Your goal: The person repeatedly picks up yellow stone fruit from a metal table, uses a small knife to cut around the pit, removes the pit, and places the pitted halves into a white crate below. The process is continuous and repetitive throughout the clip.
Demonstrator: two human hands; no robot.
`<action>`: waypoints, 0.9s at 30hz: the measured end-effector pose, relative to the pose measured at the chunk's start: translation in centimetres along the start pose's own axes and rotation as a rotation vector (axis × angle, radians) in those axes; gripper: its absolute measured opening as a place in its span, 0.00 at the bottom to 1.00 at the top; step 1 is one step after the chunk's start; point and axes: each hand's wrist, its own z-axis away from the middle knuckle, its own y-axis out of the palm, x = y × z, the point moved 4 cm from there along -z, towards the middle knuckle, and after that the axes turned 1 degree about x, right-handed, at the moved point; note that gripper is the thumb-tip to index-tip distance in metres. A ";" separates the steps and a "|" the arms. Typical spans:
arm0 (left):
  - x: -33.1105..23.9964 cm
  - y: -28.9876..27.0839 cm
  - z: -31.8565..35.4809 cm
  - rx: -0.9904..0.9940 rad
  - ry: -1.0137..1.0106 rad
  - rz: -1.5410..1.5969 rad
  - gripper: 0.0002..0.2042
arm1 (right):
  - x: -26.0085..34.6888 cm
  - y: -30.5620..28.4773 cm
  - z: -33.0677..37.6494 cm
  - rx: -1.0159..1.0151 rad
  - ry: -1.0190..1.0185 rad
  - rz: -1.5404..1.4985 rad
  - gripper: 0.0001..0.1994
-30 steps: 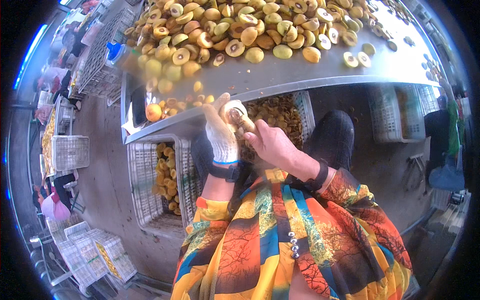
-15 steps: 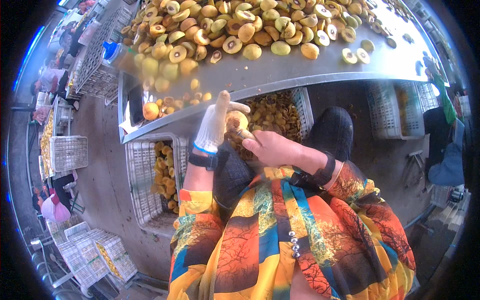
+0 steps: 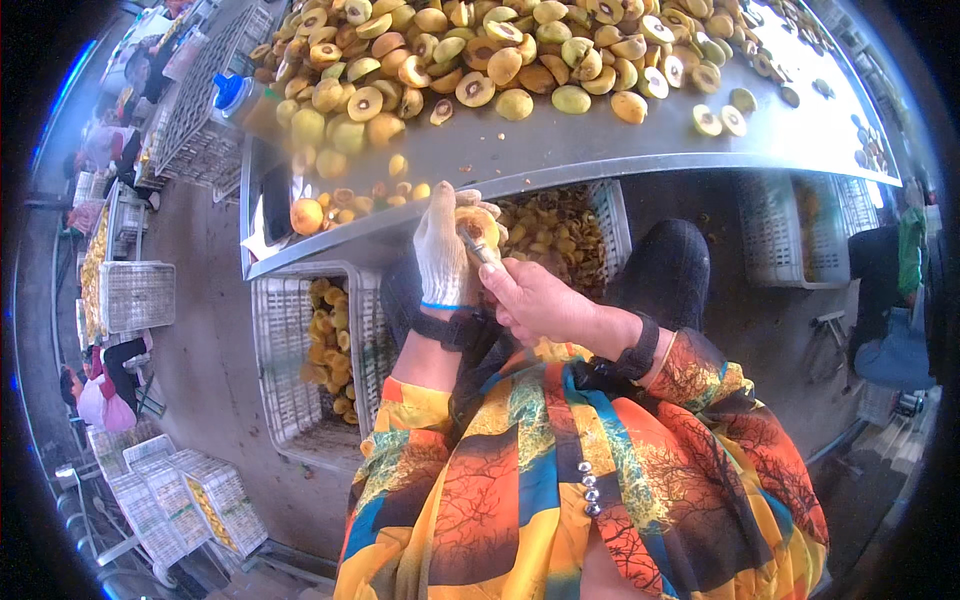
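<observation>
In a white knitted glove, my left hand (image 3: 442, 255) is closed round a halved yellow fruit (image 3: 483, 222), peach-like, its cut side showing a brownish hollow. My bare right hand (image 3: 540, 302) grips a small hand tool (image 3: 476, 246) with a metal end, which touches the cut face. The tool's exact kind is too small to tell. Both hands are just below the metal table's front edge, over a crate of yellow-brown fruit pieces (image 3: 560, 235). A large heap of halved fruit (image 3: 475, 90), some with dark stones, covers the table's far part.
The metal table (image 3: 600, 135) has a raised front rim. A white crate (image 3: 280, 385) with fruit pieces stands on the floor to the left; another white crate (image 3: 775, 240) is under the table at right. A blue-capped bottle (image 3: 232, 95) stands at the table's left. Other people sit among crates far left.
My left hand has turned, bringing the fruit's cut face more into view. The tool's metal end now lies against that face. My right hand has shifted slightly.
</observation>
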 end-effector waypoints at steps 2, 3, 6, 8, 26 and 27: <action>-0.4 0.3 0.1 0.004 0.028 -0.058 0.19 | -0.1 0.1 0.1 0.042 0.063 -0.083 0.19; -0.4 0.3 0.0 0.031 0.050 -0.090 0.19 | -0.1 0.2 0.3 0.072 0.105 -0.146 0.19; -0.2 0.6 -0.4 0.113 0.027 -0.091 0.21 | -0.6 0.2 0.2 0.208 0.178 -0.333 0.20; -0.2 1.0 -0.2 0.171 -0.108 0.038 0.23 | -0.9 0.0 -0.1 0.341 0.175 -0.464 0.21; -3.7 -4.8 0.6 0.045 -0.092 -0.121 0.32 | -3.1 -4.6 -0.6 -0.265 -0.411 0.972 0.22; -3.6 -4.7 0.5 0.031 -0.098 -0.106 0.32 | -2.3 -4.4 -0.6 -0.292 -0.477 0.925 0.21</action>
